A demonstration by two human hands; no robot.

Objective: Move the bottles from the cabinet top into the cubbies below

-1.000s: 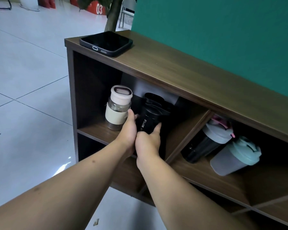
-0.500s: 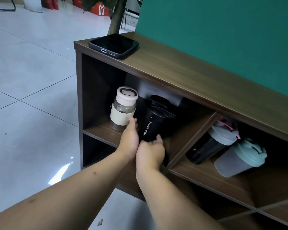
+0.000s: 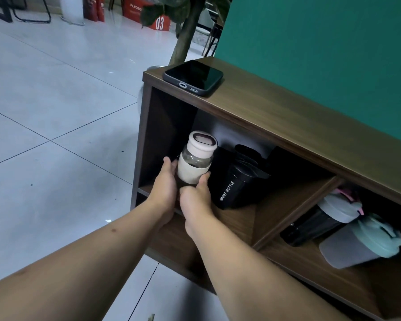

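Both hands inside the left cubby [image 3: 167,135] of the wooden cabinet [image 3: 287,126], closed from either side around the glass bottle [image 3: 195,163] with the cream sleeve and pale pink lid. Left hand [image 3: 164,186] cupped against the bottle's left side, fingers curled round the sleeve; right hand [image 3: 196,198] pressed to its lower right, thumb lying up along the sleeve. Bottle upright with a slight lean, near the front left corner of the cubby shelf, base hidden behind the hands, so contact with the shelf impossible to judge. Just beside it to the right, apart from both hands, a black bottle [image 3: 239,184] marked SPORT BOTTLE, standing toward the middle of the same shelf, lid tilted toward the back. Beyond the slanted divider [image 3: 294,209], in the right cubby, two more bottles lying tilted: a dark one with a grey lid and pink tab [image 3: 320,218], and touching it at the front right a frosted one with a mint lid [image 3: 359,246]. On the cabinet top, at its left front corner, a dark phone [image 3: 192,76] lying flat with the screen up, one end reaching the front edge. Green wall [image 3: 322,47] behind the cabinet, pale floor tiles [image 3: 56,112] to the left, a plant trunk [image 3: 183,31] rising past the far left corner.
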